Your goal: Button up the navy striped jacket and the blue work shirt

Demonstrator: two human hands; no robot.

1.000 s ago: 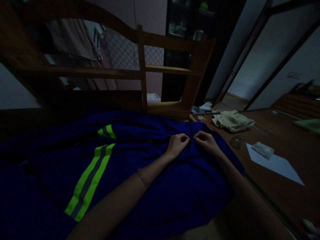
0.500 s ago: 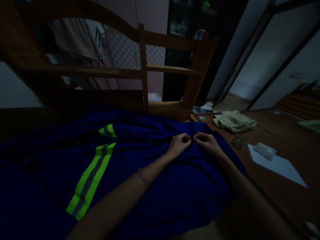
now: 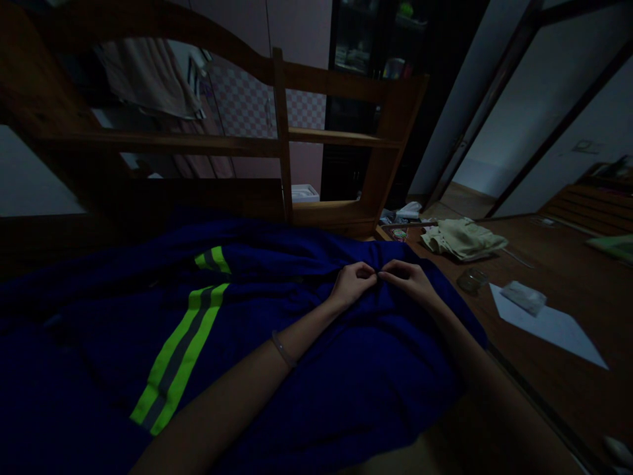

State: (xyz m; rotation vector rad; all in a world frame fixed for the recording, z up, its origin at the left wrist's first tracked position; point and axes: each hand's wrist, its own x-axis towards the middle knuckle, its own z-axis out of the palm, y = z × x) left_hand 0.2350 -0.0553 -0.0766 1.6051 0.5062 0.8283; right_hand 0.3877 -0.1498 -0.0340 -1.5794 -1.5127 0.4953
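A dark blue work garment (image 3: pixel 277 310) with yellow-green reflective stripes (image 3: pixel 178 356) lies spread over a wooden surface in dim light. My left hand (image 3: pixel 352 284) and my right hand (image 3: pixel 410 280) rest on its far right part, fingertips meeting. Both hands are closed in a pinch on a fold of the blue fabric between them. Whether a small part such as a button sits in the pinch is too dark to tell. A thin bracelet (image 3: pixel 283 349) circles my left wrist.
A wooden frame with rails (image 3: pixel 281 138) stands behind the garment. To the right on the brown table (image 3: pixel 583 297) lie a folded beige cloth (image 3: pixel 462 239), a small glass jar (image 3: pixel 469 280), a white sheet of paper (image 3: pixel 548 326) and a small wrapped packet (image 3: pixel 524 297).
My two hands have drawn slightly closer, so their fingertips now touch over the fabric. The garment itself has hardly shifted.
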